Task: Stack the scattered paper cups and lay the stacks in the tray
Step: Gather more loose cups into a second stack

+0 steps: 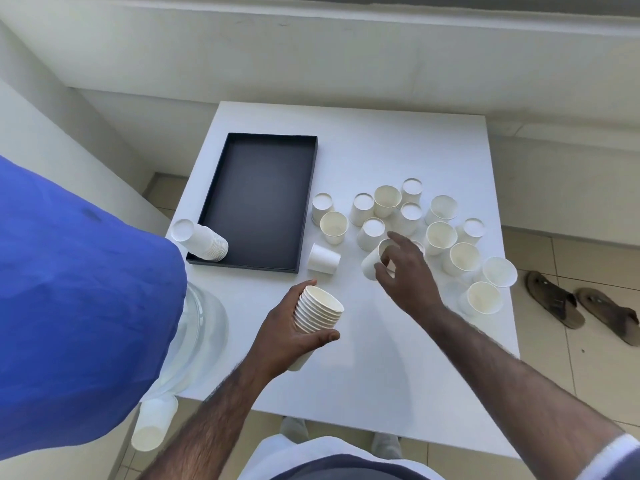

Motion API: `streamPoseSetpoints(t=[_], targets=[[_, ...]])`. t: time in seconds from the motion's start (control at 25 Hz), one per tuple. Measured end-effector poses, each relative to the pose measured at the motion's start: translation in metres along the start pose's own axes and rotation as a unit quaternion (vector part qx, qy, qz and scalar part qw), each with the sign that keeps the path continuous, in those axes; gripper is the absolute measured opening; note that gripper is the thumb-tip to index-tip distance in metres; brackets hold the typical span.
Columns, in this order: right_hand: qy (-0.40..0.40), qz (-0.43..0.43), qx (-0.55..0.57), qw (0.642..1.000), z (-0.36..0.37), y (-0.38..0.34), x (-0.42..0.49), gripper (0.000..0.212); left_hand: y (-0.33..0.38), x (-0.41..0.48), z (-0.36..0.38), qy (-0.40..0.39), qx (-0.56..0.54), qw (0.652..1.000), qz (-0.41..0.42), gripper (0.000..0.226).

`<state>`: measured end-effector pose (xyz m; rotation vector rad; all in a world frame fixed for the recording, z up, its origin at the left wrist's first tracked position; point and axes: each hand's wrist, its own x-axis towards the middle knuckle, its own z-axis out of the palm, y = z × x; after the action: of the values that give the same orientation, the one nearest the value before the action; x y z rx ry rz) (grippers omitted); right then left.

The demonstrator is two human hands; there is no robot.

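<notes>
My left hand [291, 327] grips a stack of white paper cups [318, 311], mouths facing up and to the right, above the white table's front. My right hand [407, 271] pinches a single tilted cup [372, 261] by its rim among the scattered cups. Several loose cups [440, 237] stand upright or upside down to the right of the black tray [263, 202]; one cup [323, 259] lies on its side near the tray's front right corner. A finished stack [204, 239] lies in the tray's front left corner, partly over its edge.
The white table [381, 358] stands against a pale wall. A blue sleeve [79, 306] fills the left side. Another cup stack [154, 427] and a clear jug [204, 327] sit low at the left. Two sandals [581, 306] lie on the tiled floor to the right.
</notes>
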<state>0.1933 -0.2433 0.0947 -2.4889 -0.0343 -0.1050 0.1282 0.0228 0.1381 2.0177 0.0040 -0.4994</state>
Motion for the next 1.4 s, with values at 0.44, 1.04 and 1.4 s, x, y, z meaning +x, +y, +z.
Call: streamPoseSetpoints(t=[0.44, 1.04, 1.4], targets=[[0.058, 0.125, 0.327, 0.935, -0.049, -0.056, -0.094, 0.045, 0.032, 0.003, 0.044, -0.081, 0.058, 0.994, 0.043, 0.099], [-0.086, 0.074, 0.290, 0.950, -0.057, -0.031, -0.152, 0.072, 0.069, 0.002, 0.095, -0.134, 0.062, 0.984, 0.097, 0.077], [0.012, 0.155, -0.265, 0.952, -0.060, 0.142, -0.117, 0.033, 0.052, -0.012, 0.102, -0.132, 0.091, 0.985, 0.061, 0.092]])
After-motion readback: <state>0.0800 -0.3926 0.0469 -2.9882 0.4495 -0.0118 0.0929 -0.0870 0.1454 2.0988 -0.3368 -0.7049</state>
